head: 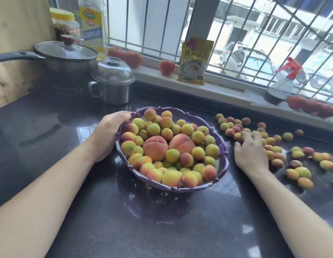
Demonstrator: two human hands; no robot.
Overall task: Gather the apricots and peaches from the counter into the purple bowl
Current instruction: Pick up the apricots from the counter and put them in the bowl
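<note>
The purple bowl (220, 165) with a scalloped rim stands in the middle of the dark counter, heaped with yellow-orange apricots (172, 155) and two larger peaches (155, 148). My left hand (109, 133) grips the bowl's left rim, fingers curled over the edge. My right hand (250, 149) lies to the right of the bowl, its fingers spread over a cluster of loose apricots (236, 130) on the counter; whether it holds one is hidden. More loose apricots (302, 173) are scattered farther right.
A lidded steel pot (112, 81) and a saucepan with a glass lid (66, 56) stand behind the bowl at left. On the window sill are tomatoes (167, 67), a yellow packet (195, 61), a spray bottle (282, 84) and bottles at far left.
</note>
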